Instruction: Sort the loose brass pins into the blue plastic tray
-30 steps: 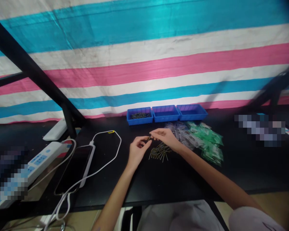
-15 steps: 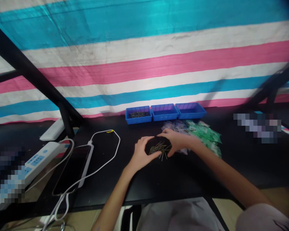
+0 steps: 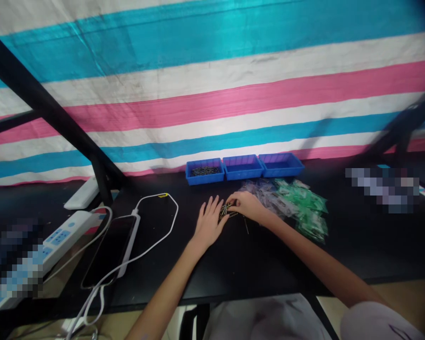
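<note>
A small heap of long, thin metal screws (image 3: 225,210), possibly nails, lies on the black table between my hands. My left hand (image 3: 209,222) rests open along the heap's left side, fingers spread and pointing away from me. On the other side, my right hand (image 3: 247,206) has its fingers curled in round the screws, covering part of them. One loose screw (image 3: 247,225) lies apart, just below my right hand. Further back, the left blue bin (image 3: 205,178) contains many similar dark screws.
A middle blue bin (image 3: 243,174) and a right blue bin (image 3: 281,171) stand beside the first. Clear bags (image 3: 269,196) and green bags (image 3: 310,210) lie right of my hands. At left are a phone (image 3: 109,250), a white cable (image 3: 159,243) and a power strip (image 3: 65,236).
My hands have come closer together, and the spread screws are now bunched into a tighter heap. My left hand has flattened out; my right fingers have curled inward.
</note>
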The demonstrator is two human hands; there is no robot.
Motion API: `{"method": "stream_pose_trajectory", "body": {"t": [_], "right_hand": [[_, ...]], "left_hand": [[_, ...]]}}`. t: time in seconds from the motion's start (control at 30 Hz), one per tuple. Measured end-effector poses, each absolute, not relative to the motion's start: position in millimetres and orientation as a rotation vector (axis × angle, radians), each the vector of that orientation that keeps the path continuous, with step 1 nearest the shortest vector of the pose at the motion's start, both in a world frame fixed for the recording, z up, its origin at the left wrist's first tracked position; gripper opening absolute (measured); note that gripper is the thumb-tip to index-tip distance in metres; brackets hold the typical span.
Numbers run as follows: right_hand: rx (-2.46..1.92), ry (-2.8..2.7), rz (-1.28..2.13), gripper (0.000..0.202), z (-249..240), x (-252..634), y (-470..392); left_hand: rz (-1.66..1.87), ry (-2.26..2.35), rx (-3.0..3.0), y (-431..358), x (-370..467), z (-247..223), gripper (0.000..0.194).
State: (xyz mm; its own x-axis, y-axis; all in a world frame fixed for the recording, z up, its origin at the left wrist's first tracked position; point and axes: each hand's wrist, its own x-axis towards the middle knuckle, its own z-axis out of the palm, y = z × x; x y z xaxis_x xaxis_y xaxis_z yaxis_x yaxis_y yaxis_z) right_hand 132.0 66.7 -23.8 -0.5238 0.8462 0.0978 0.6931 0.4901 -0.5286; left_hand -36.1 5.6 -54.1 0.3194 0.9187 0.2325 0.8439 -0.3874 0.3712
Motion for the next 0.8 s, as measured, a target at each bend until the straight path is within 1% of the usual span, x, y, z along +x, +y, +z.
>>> {"method": "stream_pose_trajectory", "body": {"t": [0.17,0.27,0.33,0.43,0.53,0.63,0.8], "right_hand": [[-1.267,-2.280,0.606,0.016,-19,139,66],[-1.231,-2.165,0.682,0.020,-15,143,66],[-1.194,-2.070,0.788,0.023,-13,143,64],[-1.079,-1.917,1.056,0.030,-9,139,60],[-0.979,-1.788,1.286,0.033,-5,135,55],[-0.946,-1.755,1.364,0.032,-1,131,50],[-0.946,-1.691,1.397,0.032,7,127,44]], "left_hand": [[0.673,1.593,2.325,5,-39,-53,0.051],[0.824,1.587,2.175,7,-36,-45,0.048],[0.998,1.566,2.038,9,-34,-36,0.042],[1.249,1.413,1.823,10,-30,-24,0.031],[1.384,1.286,1.638,9,-29,-16,0.021],[1.434,1.269,1.548,7,-30,-12,0.017],[1.431,1.271,1.512,5,-33,-8,0.016]]}}
